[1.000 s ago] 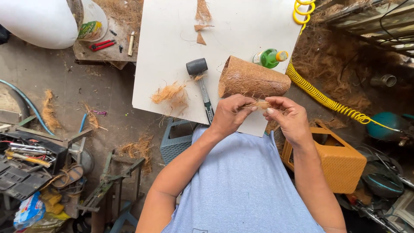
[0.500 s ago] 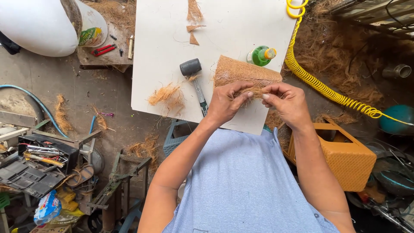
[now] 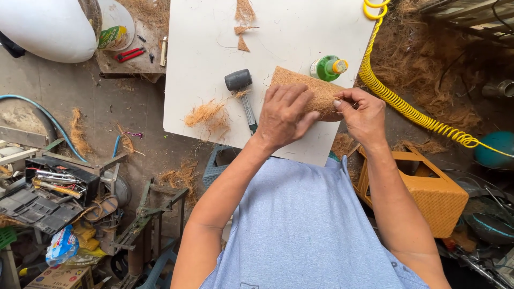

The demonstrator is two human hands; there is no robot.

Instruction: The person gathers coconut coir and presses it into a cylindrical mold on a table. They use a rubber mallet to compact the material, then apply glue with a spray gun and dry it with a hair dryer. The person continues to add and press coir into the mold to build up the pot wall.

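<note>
A brown roll of coconut-fibre matting [image 3: 316,88] lies on the white table board [image 3: 203,48]. My left hand [image 3: 284,115] presses flat on the roll's near side, fingers spread over it. My right hand [image 3: 364,115] pinches the roll's right end between thumb and fingers. A black rubber mallet [image 3: 241,91] lies just left of my left hand. A green glue bottle [image 3: 327,68] with a yellow cap stands behind the roll.
Loose fibre tufts [image 3: 206,115] and scraps [image 3: 243,27] lie on the board. A yellow coiled hose [image 3: 401,101] runs along the right. An orange plastic stool [image 3: 428,192] stands by my right arm. A tool tray [image 3: 48,187] sits at lower left.
The roll has been laid down flatter on the board. My left hand moved from pinching its end to pressing on top; my right hand stays at the right end.
</note>
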